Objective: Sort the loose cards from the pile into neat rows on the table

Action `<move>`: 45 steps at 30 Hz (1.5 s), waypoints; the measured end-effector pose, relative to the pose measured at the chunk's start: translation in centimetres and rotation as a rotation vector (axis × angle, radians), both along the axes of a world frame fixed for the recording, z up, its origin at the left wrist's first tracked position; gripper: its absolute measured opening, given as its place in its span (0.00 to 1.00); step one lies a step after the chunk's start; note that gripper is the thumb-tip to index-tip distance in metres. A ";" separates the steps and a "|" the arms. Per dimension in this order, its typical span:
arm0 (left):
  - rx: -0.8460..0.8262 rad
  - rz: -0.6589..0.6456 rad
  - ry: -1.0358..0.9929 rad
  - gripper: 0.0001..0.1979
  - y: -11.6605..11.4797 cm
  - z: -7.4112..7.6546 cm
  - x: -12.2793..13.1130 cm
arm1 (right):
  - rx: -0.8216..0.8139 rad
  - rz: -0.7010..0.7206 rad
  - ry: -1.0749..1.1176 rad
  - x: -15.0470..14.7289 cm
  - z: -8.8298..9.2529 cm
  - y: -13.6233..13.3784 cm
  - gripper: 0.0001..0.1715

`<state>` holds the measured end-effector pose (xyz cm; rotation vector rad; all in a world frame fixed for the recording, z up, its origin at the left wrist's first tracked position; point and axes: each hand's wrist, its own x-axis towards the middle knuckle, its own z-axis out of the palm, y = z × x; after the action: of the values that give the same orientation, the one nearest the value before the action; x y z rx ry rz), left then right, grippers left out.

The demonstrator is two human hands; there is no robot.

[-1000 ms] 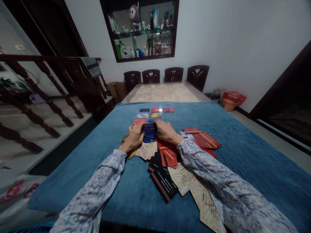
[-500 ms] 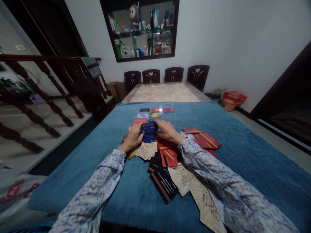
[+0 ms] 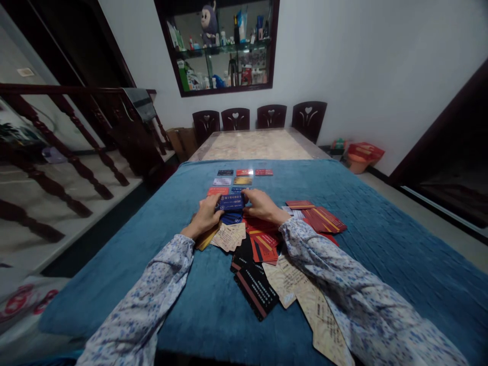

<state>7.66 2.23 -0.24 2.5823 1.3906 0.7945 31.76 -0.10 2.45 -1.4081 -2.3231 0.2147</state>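
A dark blue card is pinched by its left end in my left hand and by its right end in my right hand. More blue cards lie fanned just below it. Yellow cards stick out under my left wrist, beside a fan of cream cards. Red cards spread below my right hand. Closer to me lie black cards and larger cream cards. Past my hands, several single cards sit in rows, among them a gold card.
A blue cloth covers the near part of the table. Dark red cards are heaped right of my right wrist. Several dark chairs stand at the far end. A wooden railing runs along the left.
The blue card between my hands now lies more level and shows more of its face. My hands have hardly moved; the view has shifted slightly.
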 end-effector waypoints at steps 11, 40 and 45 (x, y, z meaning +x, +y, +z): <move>-0.114 -0.023 -0.073 0.28 0.4 0.5 -0.5 | -0.068 -0.025 -0.047 0.2 0.5 -0.3 0.20; -0.086 -0.085 0.206 0.21 5.5 3.2 2.0 | -0.089 -0.114 -0.116 1.6 2.1 1.7 0.18; -0.096 -0.065 0.265 0.20 6.5 3.5 3.0 | -0.078 -0.139 -0.142 2.1 2.0 3.0 0.18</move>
<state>10.66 8.75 3.29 2.7170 1.3609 0.3759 33.84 2.90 4.42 -1.6653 -2.3387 0.1718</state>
